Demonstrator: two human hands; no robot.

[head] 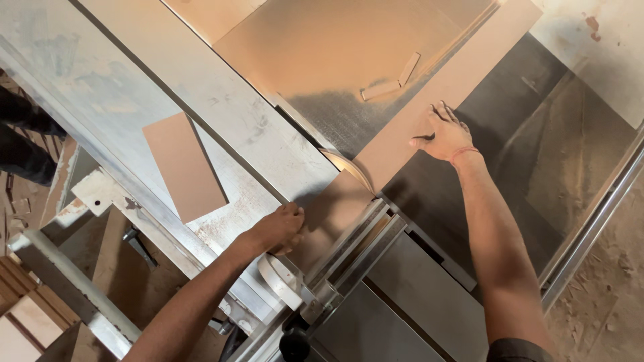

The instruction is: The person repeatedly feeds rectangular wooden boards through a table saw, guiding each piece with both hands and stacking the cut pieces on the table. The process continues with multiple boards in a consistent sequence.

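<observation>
A long tan board strip (463, 70) lies on the metal saw table (335, 107), running from the upper right down to the round saw blade (352, 167). My right hand (444, 134) rests flat on the strip's edge with fingers spread. My left hand (278, 226) presses on a shorter tan piece (332, 214) just left of the blade, fingers curled over its edge. The blade sits between the two hands.
A loose rectangular tan offcut (184, 166) lies on the sliding table at the left. Two small wood scraps (392, 80) lie on the saw table. A metal fence with a black knob (295, 342) stands at the bottom. Another person's dark legs (23, 134) are at the far left. Sawdust covers the floor (604, 295).
</observation>
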